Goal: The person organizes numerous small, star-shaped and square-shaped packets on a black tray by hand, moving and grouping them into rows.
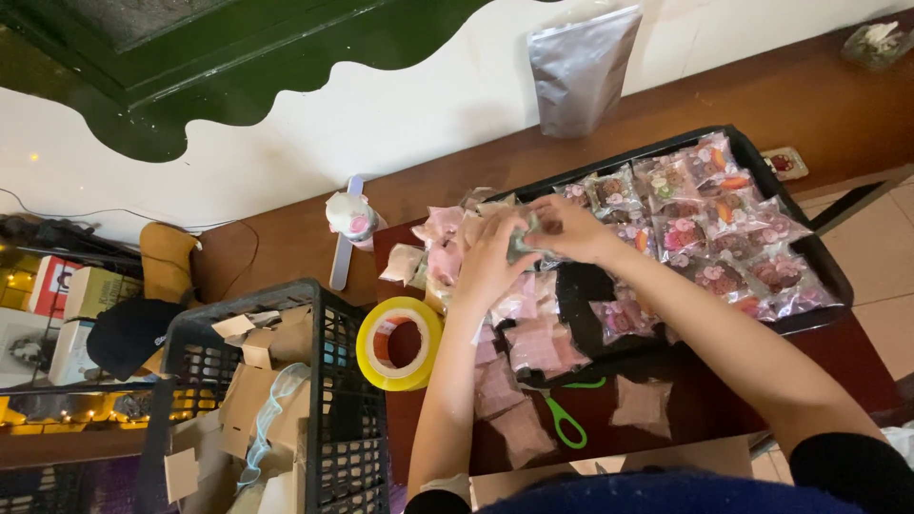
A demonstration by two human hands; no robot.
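- Silver foil stand-up pouch (581, 69): leans on the white wall at the back, upright, slightly tilted.
- Clear plastic packets of decorated brown and pink treats (724, 233): laid in overlapping rows on the right half of the black tray (830, 259).
- Small clear packet (522, 246): pinched between left hand (487, 265) and right hand (571, 228), over the tray's left end.
- Pale pink flat packets (533, 345): heaped at the tray's left edge, spilling down onto the dark red table.
- One single flat packet (640, 404): lies apart on the table, beside the green scissors.
- Red and cream cardboard boxes (71, 290): stacked at far left.
- Folded brown cardboard pieces (255, 381): inside the black mesh crate.
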